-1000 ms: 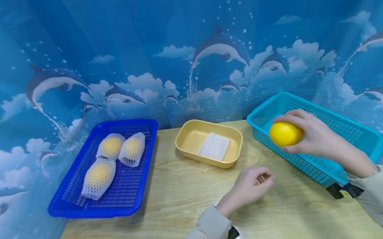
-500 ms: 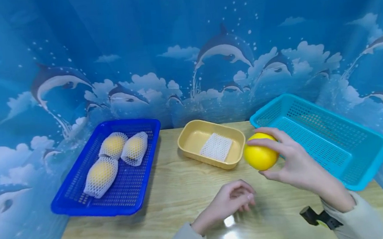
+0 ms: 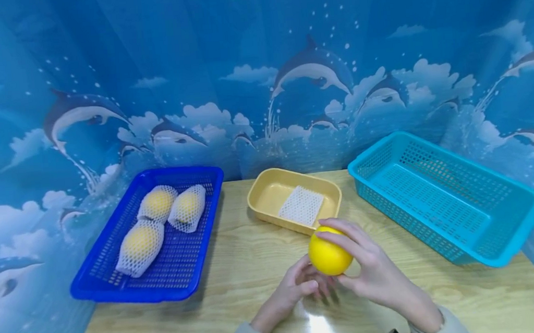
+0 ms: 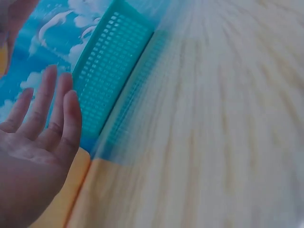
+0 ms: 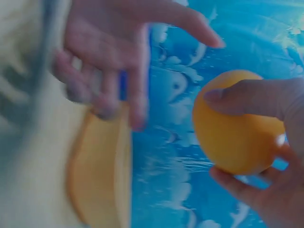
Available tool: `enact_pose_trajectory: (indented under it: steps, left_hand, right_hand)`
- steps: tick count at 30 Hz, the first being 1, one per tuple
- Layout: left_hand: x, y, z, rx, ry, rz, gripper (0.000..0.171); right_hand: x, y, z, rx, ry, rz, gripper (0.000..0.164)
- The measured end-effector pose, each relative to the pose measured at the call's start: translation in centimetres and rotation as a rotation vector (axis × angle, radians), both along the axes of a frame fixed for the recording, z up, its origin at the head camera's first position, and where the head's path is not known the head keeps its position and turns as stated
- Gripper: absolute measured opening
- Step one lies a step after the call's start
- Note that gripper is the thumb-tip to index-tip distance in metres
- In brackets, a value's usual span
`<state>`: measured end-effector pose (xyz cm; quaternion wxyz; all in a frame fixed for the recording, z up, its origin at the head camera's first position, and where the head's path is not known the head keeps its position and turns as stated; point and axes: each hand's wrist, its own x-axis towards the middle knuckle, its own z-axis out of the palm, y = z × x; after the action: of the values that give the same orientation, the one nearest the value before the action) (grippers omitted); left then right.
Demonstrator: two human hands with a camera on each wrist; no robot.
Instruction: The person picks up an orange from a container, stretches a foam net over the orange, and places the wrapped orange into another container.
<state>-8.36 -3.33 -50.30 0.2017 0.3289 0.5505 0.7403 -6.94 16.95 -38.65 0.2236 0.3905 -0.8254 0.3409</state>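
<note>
In the head view my right hand grips a smooth, round yellow fruit above the table, just in front of the yellow tray. The right wrist view shows the thumb across one side of the fruit and fingers round the other. Beside it, my left hand holds nothing; its palm faces the fruit with the fingers spread. A gap separates the left hand from the fruit in the right wrist view. A folded white foam net lies in the yellow tray.
A blue basket at the left contains several net-wrapped yellow fruits, among them a front one. To the right stands a turquoise basket with nothing inside. Behind the wooden table hangs a dolphin-print curtain.
My right hand has carried the yellow fruit left and down, from over the turquoise basket to in front of the tray. My left hand has shifted left, and its fingers have spread.
</note>
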Motion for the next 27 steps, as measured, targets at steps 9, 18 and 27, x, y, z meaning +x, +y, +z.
enact_pose_trajectory:
  steps: [9,18,27]
  left_hand:
    - [-0.4,-1.3,-1.6,0.011,-0.205,0.08,0.098]
    - [-0.1,-1.2,-1.6,-0.038,-0.167,0.172,0.074]
    - [-0.3,-1.2,-1.7,-0.176,-0.043,0.349,0.076]
  right_hand:
    - [-0.9,-2.0,-5.5,0.069,0.158,0.158,0.087]
    - [-0.9,-2.7,-8.3,0.06,-0.023,0.178,0.092]
    - [-0.9,-3.3,-10.3,-0.22,-0.528,0.117,0.111]
